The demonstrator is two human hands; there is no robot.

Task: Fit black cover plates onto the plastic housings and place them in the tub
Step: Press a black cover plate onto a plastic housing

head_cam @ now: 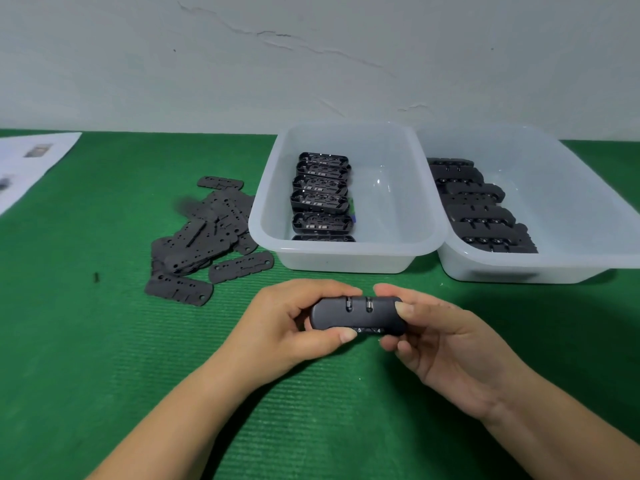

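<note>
Black plastic housing [356,313] held level at lower centre of frame, just above the green-matted bench [104,341]. Left hand [294,327] curled round its left end, thumb underneath near the number wheels, fingers over the top edge. Right hand [436,344] gripping the right end, thumb on the face, fingers tucked beneath. Two slots visible on the upper face; digits showing along the lower edge. Loose heap of flat black cover plates [207,233] at centre left, one plate [178,289] lying apart nearest the left hand. Translucent tub [346,258] just above the hands, with a row of open-faced housings [320,197] along its left side. Second tub [519,271] touching it at right, holding closed-faced housings [481,209]. Printed sheet [31,161] at upper left.
</note>
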